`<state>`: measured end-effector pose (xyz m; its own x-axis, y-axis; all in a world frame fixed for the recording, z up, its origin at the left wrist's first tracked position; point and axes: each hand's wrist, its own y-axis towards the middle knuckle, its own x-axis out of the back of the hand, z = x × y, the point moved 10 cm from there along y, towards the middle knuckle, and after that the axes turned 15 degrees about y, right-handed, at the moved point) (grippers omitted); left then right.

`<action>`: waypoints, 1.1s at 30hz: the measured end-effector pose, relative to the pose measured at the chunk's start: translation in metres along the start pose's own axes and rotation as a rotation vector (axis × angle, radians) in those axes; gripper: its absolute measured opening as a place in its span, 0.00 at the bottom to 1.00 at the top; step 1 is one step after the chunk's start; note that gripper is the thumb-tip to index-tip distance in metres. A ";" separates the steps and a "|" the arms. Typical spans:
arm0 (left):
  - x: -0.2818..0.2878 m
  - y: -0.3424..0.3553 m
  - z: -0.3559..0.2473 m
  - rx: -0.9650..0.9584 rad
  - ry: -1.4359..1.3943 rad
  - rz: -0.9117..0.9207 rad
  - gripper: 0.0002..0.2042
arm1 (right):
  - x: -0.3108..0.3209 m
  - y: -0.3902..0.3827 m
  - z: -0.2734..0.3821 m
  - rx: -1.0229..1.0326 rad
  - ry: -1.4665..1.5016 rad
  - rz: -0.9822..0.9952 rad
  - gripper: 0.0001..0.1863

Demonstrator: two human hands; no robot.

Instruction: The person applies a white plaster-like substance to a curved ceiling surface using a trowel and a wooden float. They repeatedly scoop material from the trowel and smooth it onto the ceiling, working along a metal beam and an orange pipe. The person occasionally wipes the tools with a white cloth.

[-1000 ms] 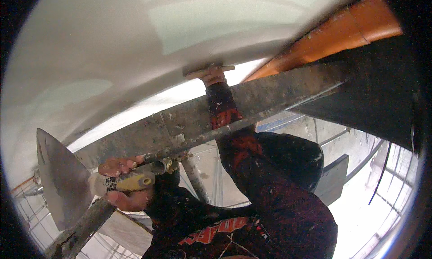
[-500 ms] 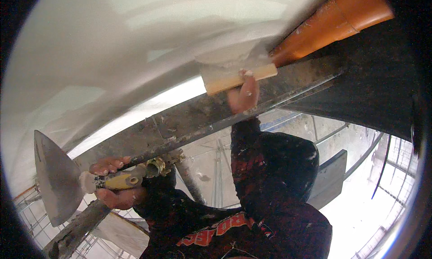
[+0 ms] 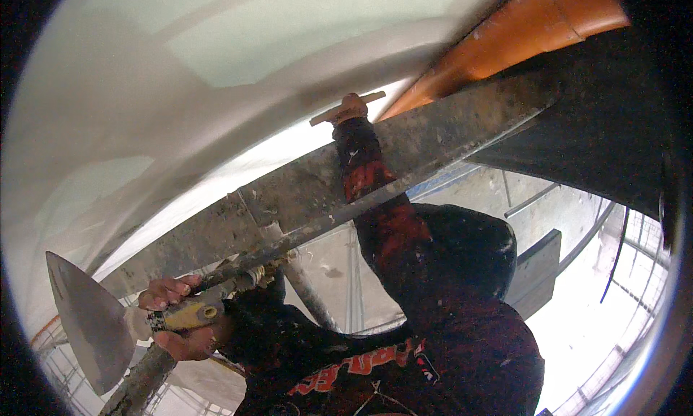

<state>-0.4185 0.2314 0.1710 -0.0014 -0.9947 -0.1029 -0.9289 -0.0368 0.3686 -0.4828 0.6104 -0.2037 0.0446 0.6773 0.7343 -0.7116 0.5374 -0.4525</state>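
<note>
My left hand [image 3: 179, 323] is wrapped around the yellow-and-grey handle of a trowel [image 3: 90, 326], whose broad pale blade stands out to the left. Beyond the dark, stained beam, my outstretched right hand [image 3: 352, 110] grips the wooden back of a wide filling knife [image 3: 326, 118]. That knife is close to the lower edge of the pale, plastered curved surface [image 3: 238, 48]; its blade is mostly hidden, so contact cannot be made out. Greyish coating covers parts of the surface, with light greenish patches between.
A long dirty beam [image 3: 303, 178] crosses beneath my right forearm. An orange pipe [image 3: 520, 37] slants down at upper right. Metal scaffold tubes [image 3: 310, 297] and a coupler stand by my left hand. A grey board [image 3: 533, 275] and mesh lie at the right.
My right hand has moved left and farther away over the beam with the filling knife, now seen edge-on. My left hand and the trowel have shifted slightly down.
</note>
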 end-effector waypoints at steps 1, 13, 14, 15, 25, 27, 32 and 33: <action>0.000 -0.001 0.001 0.007 -0.002 -0.010 0.22 | 0.008 0.005 0.004 0.037 -0.001 -0.022 0.30; -0.003 -0.005 0.008 0.136 -0.047 0.002 0.25 | 0.024 -0.005 0.023 0.312 0.082 -0.309 0.31; -0.003 -0.003 0.011 0.139 -0.055 0.026 0.25 | 0.026 -0.010 0.024 0.322 0.084 -0.353 0.32; -0.004 -0.002 0.012 0.141 -0.062 0.053 0.26 | 0.026 -0.017 0.022 0.323 0.089 -0.395 0.32; 0.007 0.001 0.037 0.169 -0.198 0.158 0.22 | 0.120 -0.179 -0.019 0.669 0.420 -1.012 0.20; -0.007 0.004 0.029 0.121 -0.155 0.162 0.20 | 0.098 -0.195 -0.047 0.602 0.377 -0.909 0.19; -0.026 -0.011 0.011 0.270 -0.156 0.304 0.17 | 0.123 -0.278 -0.036 0.583 0.449 -0.679 0.18; -0.029 -0.024 0.010 0.378 -0.159 0.405 0.17 | 0.121 -0.292 -0.047 0.596 0.419 -0.611 0.17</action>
<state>-0.4001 0.2624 0.1562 -0.4134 -0.8945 -0.1704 -0.9103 0.4103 0.0546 -0.2366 0.5589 -0.0057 0.6928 0.5509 0.4654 -0.7174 0.5920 0.3672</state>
